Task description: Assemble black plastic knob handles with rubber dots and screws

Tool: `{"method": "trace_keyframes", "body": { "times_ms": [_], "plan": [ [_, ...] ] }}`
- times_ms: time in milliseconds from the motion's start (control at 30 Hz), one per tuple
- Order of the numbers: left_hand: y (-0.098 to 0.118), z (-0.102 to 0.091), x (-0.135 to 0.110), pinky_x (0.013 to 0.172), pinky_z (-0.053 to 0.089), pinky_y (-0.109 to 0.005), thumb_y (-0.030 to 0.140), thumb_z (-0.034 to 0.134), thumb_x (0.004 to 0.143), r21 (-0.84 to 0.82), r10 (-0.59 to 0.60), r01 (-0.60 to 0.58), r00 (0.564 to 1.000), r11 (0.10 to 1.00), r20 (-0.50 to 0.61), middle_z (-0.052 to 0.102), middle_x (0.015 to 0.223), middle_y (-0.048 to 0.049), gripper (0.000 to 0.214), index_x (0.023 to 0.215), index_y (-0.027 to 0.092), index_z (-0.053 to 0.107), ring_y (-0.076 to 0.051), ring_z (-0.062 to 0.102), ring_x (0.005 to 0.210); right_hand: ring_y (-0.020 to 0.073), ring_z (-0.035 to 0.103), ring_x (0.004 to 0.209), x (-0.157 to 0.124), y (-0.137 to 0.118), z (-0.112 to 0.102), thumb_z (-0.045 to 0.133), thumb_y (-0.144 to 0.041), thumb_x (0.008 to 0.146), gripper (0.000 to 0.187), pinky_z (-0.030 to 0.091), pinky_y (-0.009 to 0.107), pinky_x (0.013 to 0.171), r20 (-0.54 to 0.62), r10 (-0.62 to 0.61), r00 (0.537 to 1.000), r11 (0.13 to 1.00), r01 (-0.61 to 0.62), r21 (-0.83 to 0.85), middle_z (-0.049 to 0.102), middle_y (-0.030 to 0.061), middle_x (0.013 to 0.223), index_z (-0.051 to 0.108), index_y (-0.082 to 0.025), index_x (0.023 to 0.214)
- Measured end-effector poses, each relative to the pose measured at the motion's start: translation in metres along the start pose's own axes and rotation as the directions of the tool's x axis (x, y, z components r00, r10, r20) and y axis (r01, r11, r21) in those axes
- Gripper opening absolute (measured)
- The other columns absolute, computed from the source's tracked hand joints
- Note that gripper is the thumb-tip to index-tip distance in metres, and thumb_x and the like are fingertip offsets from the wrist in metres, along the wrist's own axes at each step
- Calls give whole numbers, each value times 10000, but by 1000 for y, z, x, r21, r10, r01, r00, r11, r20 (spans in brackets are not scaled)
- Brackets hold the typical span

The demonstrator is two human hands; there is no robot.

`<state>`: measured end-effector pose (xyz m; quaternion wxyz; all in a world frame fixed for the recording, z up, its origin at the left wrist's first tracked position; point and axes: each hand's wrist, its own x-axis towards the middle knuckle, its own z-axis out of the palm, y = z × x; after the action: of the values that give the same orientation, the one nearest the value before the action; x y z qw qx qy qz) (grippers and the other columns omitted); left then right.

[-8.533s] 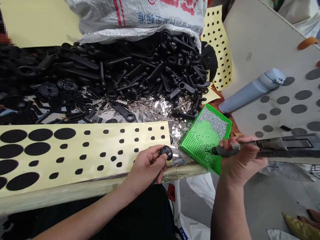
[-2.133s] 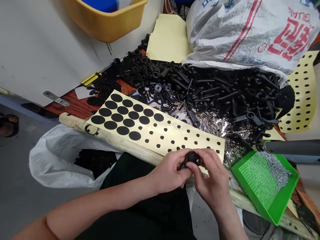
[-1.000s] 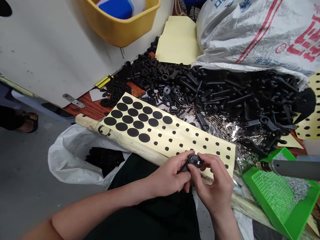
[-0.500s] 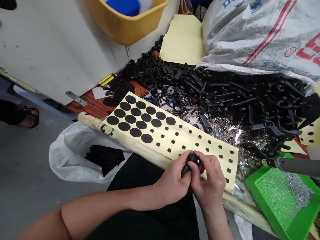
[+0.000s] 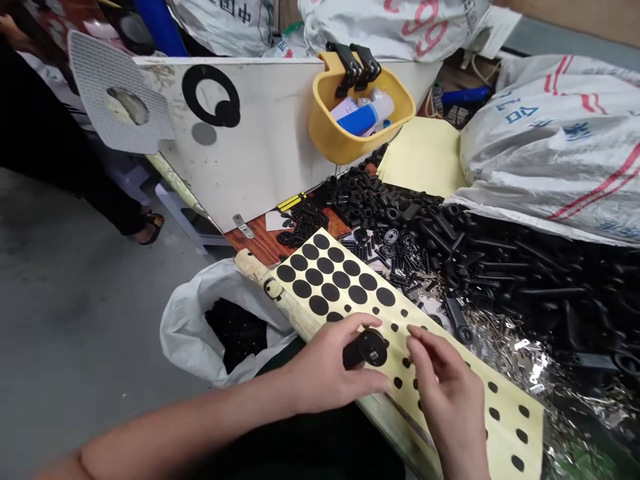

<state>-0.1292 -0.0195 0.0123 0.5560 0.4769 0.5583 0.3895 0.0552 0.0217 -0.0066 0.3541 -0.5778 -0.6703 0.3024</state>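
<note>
Left hand (image 5: pixel 335 367) closed on a black plastic part (image 5: pixel 367 348), round head turned up, a small pale square at its centre, stem pointing toward the right hand. Right hand (image 5: pixel 447 387) open, fingers spread, empty. We place the part over the yellow backing sheet (image 5: pixel 505 427), between the two hands; we cannot tell whether it touches the sheet.

Largest first, we log a grey concrete floor (image 5: pixel 65 320) at left and a white panel (image 5: pixel 260 133) standing behind the bench, a black ring sticker (image 5: pixel 210 93) on its face. Woven plastic sacks (image 5: pixel 555 147) sit at upper right, red and blue print on them. Below these lies a heap of black plastic parts (image 5: pixel 525 280), spilling over silver metal pieces (image 5: pixel 505 340). The sheet carries rows of black adhesive dots (image 5: pixel 330 280), large near its far end, small near the hands.

A white plastic bag (image 5: pixel 200 320) holds more black parts (image 5: pixel 235 333), just beside a pale wooden rail (image 5: pixel 255 267). A yellow plastic caddy (image 5: pixel 363 120) hangs from the panel, tubes inside. Yellow sheets (image 5: pixel 420 160) lie stacked beside it. A sandalled foot (image 5: pixel 150 227) of another person shows far left.
</note>
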Motion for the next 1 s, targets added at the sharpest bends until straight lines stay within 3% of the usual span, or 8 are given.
{"method": "trace_keyframes", "body": {
  "times_ms": [67, 133, 233, 333, 700, 800, 900, 1000],
  "plan": [
    [2, -13, 12, 643, 435, -277, 215, 677, 680, 357, 126, -111, 992, 927, -19, 647, 778, -26, 452, 1127, 204, 615, -202, 595, 729, 234, 671, 774, 24, -5, 16, 567, -431, 825, 300, 531, 355, 677, -17, -50, 999, 988, 47, -150, 724, 115, 900, 711, -174, 884],
    [4, -22, 28, 589, 406, -269, 142, 590, 697, 629, 208, -215, 974, 747, 86, 628, 657, -11, 450, 1140, 217, 622, -198, 590, 630, 247, 642, 731, 42, -8, 32, 537, -415, 814, 298, 493, 382, 688, -10, -63, 998, 955, 58, -292, 717, 120, 828, 704, -169, 809],
    [11, -31, 49, 564, 395, -270, 101, 555, 688, 786, 206, -358, 933, 503, 294, 649, 653, -23, 545, 1223, 201, 577, -217, 614, 621, 228, 589, 631, 52, -8, 48, 523, -375, 785, 264, 432, 355, 609, -33, -27, 999, 931, 13, -365, 687, 123, 747, 672, -169, 715],
    [16, -36, 63, 570, 406, -287, 94, 543, 692, 806, 175, -425, 905, 412, 388, 697, 756, -63, 554, 1237, 186, 578, -242, 647, 684, 195, 568, 565, 50, -5, 51, 537, -358, 764, 228, 411, 317, 563, -46, 25, 999, 927, -40, -373, 666, 83, 667, 656, -183, 679],
    [4, -40, 72, 627, 426, -298, 108, 519, 692, 763, 176, -412, 910, 498, 376, 667, 661, -16, 537, 1204, 243, 609, -215, 639, 659, 134, 565, 510, 44, 5, 53, 611, -362, 774, 195, 468, 252, 523, -83, 22, 996, 961, -44, -273, 660, 16, 632, 670, -181, 734],
    [4, -39, 73, 638, 436, -299, 128, 524, 698, 768, 175, -388, 920, 509, 350, 677, 676, -23, 456, 1129, 226, 637, -219, 642, 676, 112, 545, 530, 39, 1, 54, 617, -309, 788, 148, 425, 228, 513, -73, -140, 987, 935, 108, -338, 634, -6, 638, 644, -197, 695],
    [3, -40, 74, 641, 439, -292, 145, 538, 699, 761, 183, -386, 922, 521, 342, 691, 698, -23, 432, 1106, 232, 650, -217, 646, 690, 100, 562, 574, 34, -1, 51, 603, -215, 819, 94, 387, 211, 483, -34, -406, 913, 820, 347, -455, 640, -12, 682, 630, -201, 730],
    [-1, -42, 72, 645, 436, -276, 128, 546, 704, 739, 203, -386, 922, 552, 330, 701, 711, -2, 510, 1187, 271, 625, -198, 643, 680, 107, 583, 652, 31, -2, 47, 584, -164, 844, 73, 439, 206, 528, -61, -469, 881, 815, 405, -414, 633, 9, 768, 618, -198, 789]
  ]
}}
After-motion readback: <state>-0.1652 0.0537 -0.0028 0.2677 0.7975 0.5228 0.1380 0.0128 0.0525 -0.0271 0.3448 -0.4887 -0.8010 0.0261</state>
